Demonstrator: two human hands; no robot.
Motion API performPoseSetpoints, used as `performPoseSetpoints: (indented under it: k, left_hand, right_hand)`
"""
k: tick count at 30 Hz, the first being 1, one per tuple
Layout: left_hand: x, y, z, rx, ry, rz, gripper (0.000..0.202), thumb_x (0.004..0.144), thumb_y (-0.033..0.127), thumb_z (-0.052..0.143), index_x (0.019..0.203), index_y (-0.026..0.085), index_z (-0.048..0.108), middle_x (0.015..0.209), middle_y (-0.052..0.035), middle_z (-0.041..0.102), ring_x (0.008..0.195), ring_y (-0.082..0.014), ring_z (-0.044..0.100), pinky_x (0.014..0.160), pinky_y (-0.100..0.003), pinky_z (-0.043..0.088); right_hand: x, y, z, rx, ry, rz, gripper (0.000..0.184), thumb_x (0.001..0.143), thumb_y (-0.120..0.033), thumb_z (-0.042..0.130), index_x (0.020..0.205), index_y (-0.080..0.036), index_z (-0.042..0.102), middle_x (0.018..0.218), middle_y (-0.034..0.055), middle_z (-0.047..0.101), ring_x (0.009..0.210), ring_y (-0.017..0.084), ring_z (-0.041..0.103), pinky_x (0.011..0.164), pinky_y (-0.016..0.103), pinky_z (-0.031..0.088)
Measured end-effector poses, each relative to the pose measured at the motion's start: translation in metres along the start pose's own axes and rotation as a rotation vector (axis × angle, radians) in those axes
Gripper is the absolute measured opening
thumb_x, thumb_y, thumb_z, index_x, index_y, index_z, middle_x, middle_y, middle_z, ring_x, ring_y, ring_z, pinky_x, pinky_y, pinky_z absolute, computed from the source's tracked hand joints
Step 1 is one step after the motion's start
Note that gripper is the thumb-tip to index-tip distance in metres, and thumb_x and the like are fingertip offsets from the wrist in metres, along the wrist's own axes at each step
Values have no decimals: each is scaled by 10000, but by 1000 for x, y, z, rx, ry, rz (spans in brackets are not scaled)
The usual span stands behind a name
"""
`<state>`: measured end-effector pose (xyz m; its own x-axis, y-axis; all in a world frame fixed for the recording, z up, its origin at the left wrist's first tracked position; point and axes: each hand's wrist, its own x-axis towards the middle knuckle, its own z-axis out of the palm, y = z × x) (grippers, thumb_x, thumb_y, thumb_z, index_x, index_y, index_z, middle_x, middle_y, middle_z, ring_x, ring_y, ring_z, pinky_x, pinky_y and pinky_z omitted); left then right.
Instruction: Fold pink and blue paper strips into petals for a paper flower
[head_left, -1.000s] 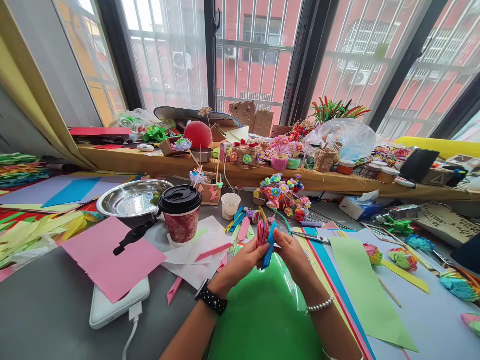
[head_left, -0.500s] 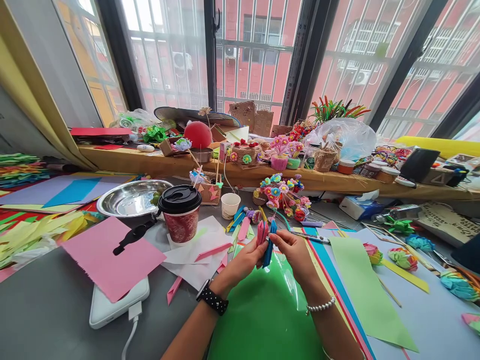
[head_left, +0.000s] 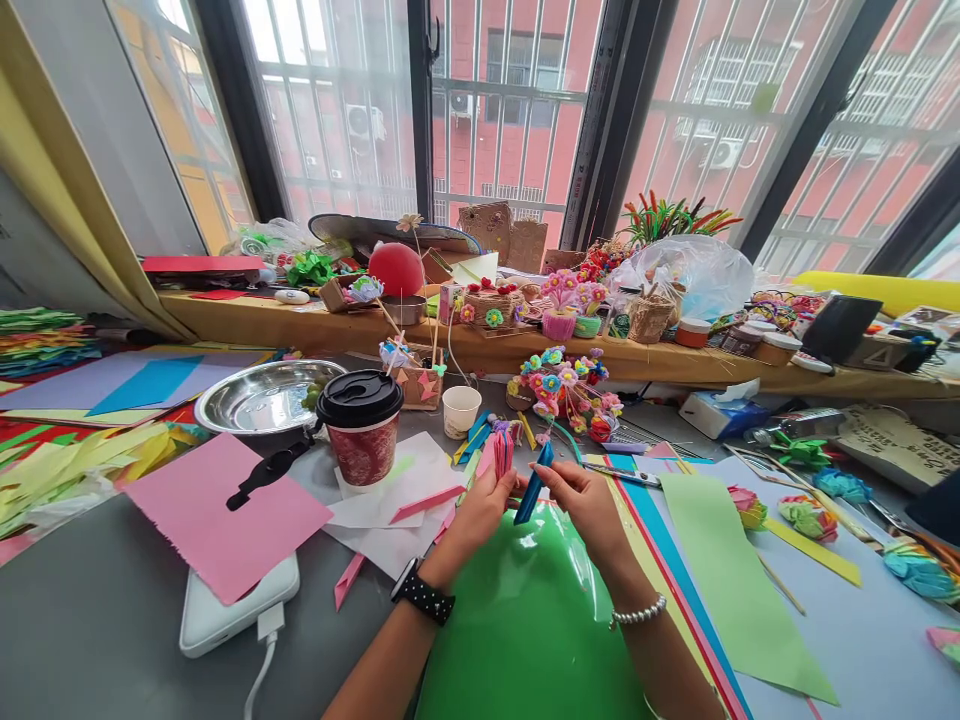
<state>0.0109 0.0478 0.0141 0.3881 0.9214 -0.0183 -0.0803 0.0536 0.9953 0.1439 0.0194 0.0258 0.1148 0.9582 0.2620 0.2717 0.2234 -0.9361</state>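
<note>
My left hand [head_left: 478,508], with a black watch on the wrist, pinches a bunch of folded pink paper pieces [head_left: 503,450] that stand upright. My right hand [head_left: 583,500], with a bead bracelet on the wrist, grips a folded blue paper piece [head_left: 534,482] tilted toward the left hand. The two pieces sit a little apart, above a shiny green sheet [head_left: 525,620] on the grey table.
A paper cup with a black lid [head_left: 361,424], a steel bowl [head_left: 259,397], a small white cup [head_left: 460,410], a pink sheet [head_left: 225,516] on a white power bank [head_left: 232,608], paper flowers [head_left: 562,385], scissors [head_left: 619,474], green paper strip [head_left: 731,575]. Cluttered wooden sill behind.
My left hand has pulled the pink bunch leftward and a little up, away from the blue piece. The pieces were pressed together before and now stand apart.
</note>
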Motion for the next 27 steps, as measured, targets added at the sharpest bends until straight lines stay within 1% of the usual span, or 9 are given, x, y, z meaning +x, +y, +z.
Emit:
performPoseSetpoints:
  k: [2, 5, 7, 9, 13, 18, 23, 25, 27]
  left_hand:
    - [-1, 1, 2, -26, -39, -38, 426, 694, 501, 496, 925, 146, 451, 755, -33, 551, 696, -174, 566, 671, -319, 444]
    - [-2, 0, 4, -31, -27, -64, 487, 709, 483, 495, 1057, 156, 401, 716, -2, 533, 620, -152, 562, 631, -315, 457]
    - [-2, -2, 5, -15, -11, -45, 522, 724, 464, 486, 1129, 164, 351, 713, -2, 535, 606, -150, 560, 610, -311, 460]
    - [-3, -3, 5, 18, -25, -23, 495, 735, 465, 468, 1106, 149, 379, 701, -17, 543, 602, -159, 561, 600, -312, 459]
    - [-4, -3, 6, 44, -104, 16, 405, 745, 474, 445, 977, 143, 462, 681, -39, 565, 626, -177, 572, 620, -319, 458]
    - [-2, -3, 2, 64, -49, 30, 340, 749, 457, 450, 930, 170, 468, 753, -52, 582, 688, -197, 587, 655, -327, 453]
    - [2, -8, -5, 317, 50, 176, 317, 788, 408, 392, 899, 136, 512, 826, -102, 582, 758, -214, 556, 693, -338, 422]
    - [1, -9, -5, 400, 47, 218, 340, 800, 397, 373, 941, 126, 520, 858, -116, 586, 789, -222, 546, 711, -346, 412]
    - [-2, -8, -3, 434, 8, 246, 362, 802, 396, 373, 998, 129, 519, 889, -116, 590, 806, -224, 542, 724, -348, 409]
  right_hand:
    - [0, 1, 1, -46, 12, -28, 336, 708, -443, 544, 530, -158, 554, 542, -27, 422, 523, 106, 371, 486, 225, 294]
    - [-1, 2, 4, -110, 44, -68, 353, 714, -456, 537, 530, -157, 569, 558, -18, 458, 529, 111, 391, 494, 229, 305]
    - [-1, 3, 6, -126, 60, -84, 349, 722, -454, 531, 546, -158, 582, 569, -12, 472, 525, 110, 393, 485, 229, 303]
    - [-2, 4, 6, -124, 76, -96, 334, 730, -449, 525, 584, -159, 604, 586, -5, 483, 527, 112, 396, 482, 229, 309]
    - [-1, 5, 4, -114, 104, -106, 307, 742, -430, 517, 672, -159, 643, 647, 20, 523, 561, 126, 431, 511, 240, 341]
    - [1, 6, 0, -111, 105, -106, 299, 736, -423, 524, 699, -157, 656, 665, 37, 557, 588, 143, 459, 526, 249, 357]
    - [2, 7, -3, -158, 144, -101, 320, 723, -441, 528, 641, -153, 642, 626, 26, 536, 557, 138, 445, 503, 249, 342]
    - [2, 8, -3, -172, 140, -107, 319, 727, -438, 524, 647, -154, 643, 636, 29, 541, 562, 141, 451, 506, 251, 344]
    - [2, 8, -2, -176, 121, -110, 308, 734, -431, 520, 671, -157, 647, 651, 35, 550, 577, 148, 465, 519, 256, 353]
